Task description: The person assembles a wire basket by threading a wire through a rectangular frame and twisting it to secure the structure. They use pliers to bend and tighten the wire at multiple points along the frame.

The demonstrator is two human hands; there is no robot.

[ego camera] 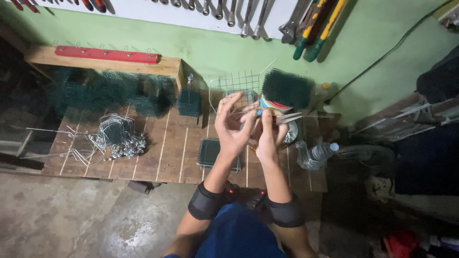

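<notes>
Above the wooden surface [167,143] | left hand [233,125] spread open, steadying wire | right hand [267,136] grips pliers [287,118] | keep 2 hands close, twist squarely

Pretty dim in here, light mostly hits the green wall [215,52]; corners go dark, edges bend, hands look slightly blurry.
</notes>
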